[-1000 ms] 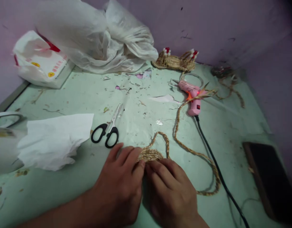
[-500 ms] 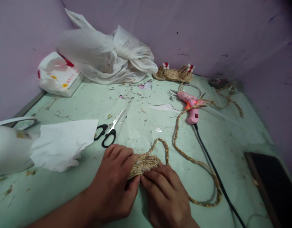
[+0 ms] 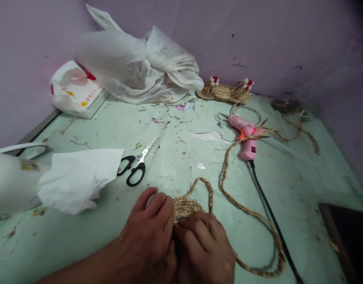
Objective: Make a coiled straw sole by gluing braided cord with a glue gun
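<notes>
1. At the near middle of the table (image 3: 175, 162), the woven piece (image 3: 187, 208) is held by both hands; its near part is covered by fingers.
2. Its left end is gripped by the left hand (image 3: 150, 230), fingers bent; its near right side is pinched by the right hand (image 3: 206, 246), fingers curled. Thumb positions can't be told.
3. Working room: bounded on the far left by scissors (image 3: 136, 172), tips pointed away, and on the right by the braid (image 3: 228, 169). Braid is looped wide, partly hidden by the right hand, its frayed end laid over the glue gun (image 3: 248, 149).
4. Right side is bordered by the gun's black cord (image 3: 268, 209), then a dark slab (image 3: 351, 240) cut off by the frame.
5. Left side is taken up by crumpled paper (image 3: 77, 177), laid against a white container (image 3: 10, 185).
6. Surface: pale green, wrinkled, littered with fibre bits and paper scraps.
7. Far edge: backed by a scuffed purple wall (image 3: 258, 47); lined with a box (image 3: 89, 96), a plastic bag (image 3: 157, 71), a beaded straw piece (image 3: 225, 94).
</notes>
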Demonstrator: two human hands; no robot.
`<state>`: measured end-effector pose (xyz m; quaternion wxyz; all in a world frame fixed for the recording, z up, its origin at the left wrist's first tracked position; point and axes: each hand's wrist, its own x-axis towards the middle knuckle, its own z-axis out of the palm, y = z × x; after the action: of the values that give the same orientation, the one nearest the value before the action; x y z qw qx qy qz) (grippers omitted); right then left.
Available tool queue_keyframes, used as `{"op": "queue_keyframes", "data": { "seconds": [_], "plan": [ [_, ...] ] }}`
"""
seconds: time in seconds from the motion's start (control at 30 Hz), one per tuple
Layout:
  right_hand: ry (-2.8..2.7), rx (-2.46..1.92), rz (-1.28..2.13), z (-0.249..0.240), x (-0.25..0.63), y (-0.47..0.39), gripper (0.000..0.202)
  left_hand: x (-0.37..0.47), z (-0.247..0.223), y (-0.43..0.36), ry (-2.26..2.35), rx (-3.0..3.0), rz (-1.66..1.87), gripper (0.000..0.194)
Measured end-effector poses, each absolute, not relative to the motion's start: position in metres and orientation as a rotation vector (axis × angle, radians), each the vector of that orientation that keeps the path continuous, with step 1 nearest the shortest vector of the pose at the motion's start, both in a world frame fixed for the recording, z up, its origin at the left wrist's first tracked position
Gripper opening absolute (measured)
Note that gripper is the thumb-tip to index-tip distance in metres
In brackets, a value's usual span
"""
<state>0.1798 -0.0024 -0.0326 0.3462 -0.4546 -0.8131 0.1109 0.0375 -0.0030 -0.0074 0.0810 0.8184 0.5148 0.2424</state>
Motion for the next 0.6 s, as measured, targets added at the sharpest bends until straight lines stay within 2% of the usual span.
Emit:
{"op": "queue_keyframes", "data": {
  "seconds": [0.1, 0.3, 0.47, 0.53, 0.6],
  "plan": [
    [-1.982, -1.117, 0.347, -0.031, 0.179, 0.000, 0.017, 0.035, -0.002, -0.003, 1.548, 2.364, 0.628, 0.017],
    [-2.074, -1.012, 0.453, -0.020, 0.186, 0.002, 0.020, 0.029, 0.011, -0.003, 1.566, 2.272, 0.464, 0.038],
    [-2.128, -0.972, 0.465, -0.010, 0.193, -0.004, 0.019, 0.016, 0.011, -0.002, 1.539, 2.238, 0.558, 0.045],
    [-2.171, -0.971, 0.419, -0.009, 0.195, -0.006, 0.023, 0.012, 0.010, -0.002, 1.558, 2.251, 0.577, 0.042],
    [-2.254, -0.977, 0.348, -0.010, 0.196, -0.005, 0.029, 0.011, 0.012, -0.003, 1.643, 2.262, 0.495, 0.030]
  ]
}}
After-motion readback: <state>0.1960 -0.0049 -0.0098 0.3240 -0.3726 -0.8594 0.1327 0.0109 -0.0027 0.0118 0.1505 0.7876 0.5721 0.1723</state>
